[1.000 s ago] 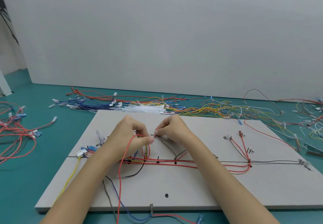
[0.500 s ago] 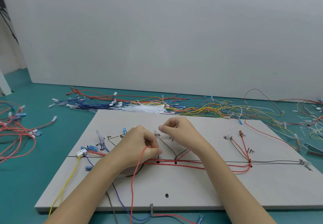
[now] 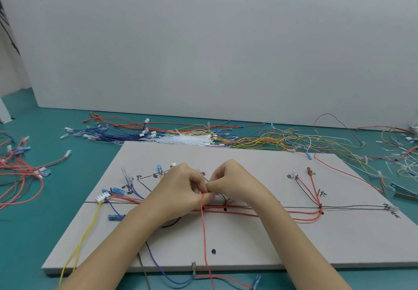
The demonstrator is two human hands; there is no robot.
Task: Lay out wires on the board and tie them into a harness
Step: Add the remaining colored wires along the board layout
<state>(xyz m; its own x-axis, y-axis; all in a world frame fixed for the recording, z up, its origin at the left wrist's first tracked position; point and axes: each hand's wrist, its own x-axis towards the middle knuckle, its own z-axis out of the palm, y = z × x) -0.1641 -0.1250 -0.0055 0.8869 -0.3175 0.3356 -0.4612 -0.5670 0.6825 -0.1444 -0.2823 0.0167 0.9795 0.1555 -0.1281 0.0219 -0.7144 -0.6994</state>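
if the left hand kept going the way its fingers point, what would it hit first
The left hand points right, across the board, so it would meet the right hand first; their fingertips already look touching at the red wire.

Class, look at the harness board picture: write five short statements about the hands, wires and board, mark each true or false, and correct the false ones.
1. Both hands meet over the middle of the board. True.
2. The left hand and the right hand pinch a red wire that trails toward the board's near edge. True.
3. A yellow wire hangs off the board's right edge. False: it runs off the left near corner.
4. The bundle of white cable ties lies on the board. False: it lies on the teal table behind the board.
5. A white connector sits at the board's left side. True.
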